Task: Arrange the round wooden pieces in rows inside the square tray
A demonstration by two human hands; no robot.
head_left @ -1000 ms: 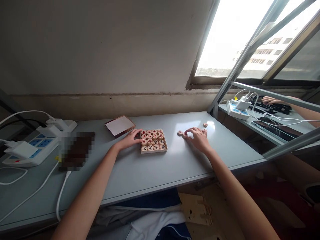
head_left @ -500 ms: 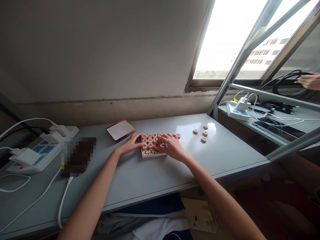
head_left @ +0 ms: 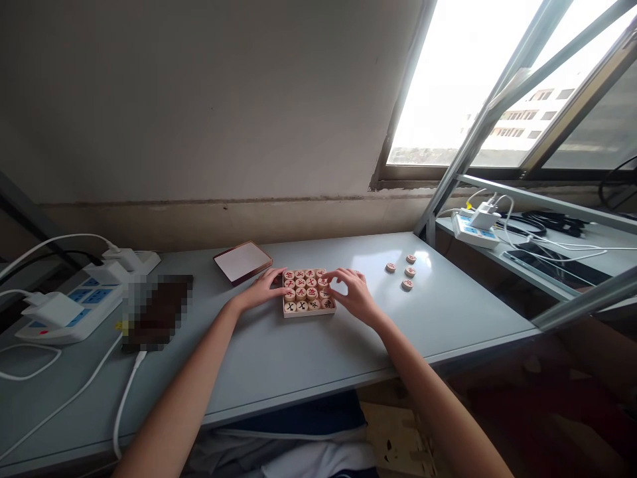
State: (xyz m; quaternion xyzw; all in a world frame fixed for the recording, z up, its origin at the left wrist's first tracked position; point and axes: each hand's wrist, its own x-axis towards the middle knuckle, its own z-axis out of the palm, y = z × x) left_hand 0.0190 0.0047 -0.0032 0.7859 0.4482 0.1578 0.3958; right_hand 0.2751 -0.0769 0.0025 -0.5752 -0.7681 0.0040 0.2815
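Note:
A shallow box (head_left: 309, 313) holds rows of round wooden pieces marked with red or black characters. My left hand (head_left: 262, 290) rests against the box's left edge, thumb and fingers apart. At the right edge is my right hand (head_left: 352, 292), its thumb and index finger curved toward the pieces with a gap between them; I make out nothing held. Several loose pieces with red characters, one of them a round piece (head_left: 407, 285), lie to the right on the table (head_left: 279, 358). Another is partly hidden behind my right hand.
An open box lid (head_left: 243, 261) lies behind my left hand. On the left are a power strip (head_left: 92, 296), white cables and a pixelated dark object (head_left: 158, 312). A metal frame and another power strip (head_left: 475, 229) stand at the right.
My right hand has drawn back slightly to the right, uncovering more pieces in the box. The other person's hand at the far right has left the view. My left hand stays at the box.

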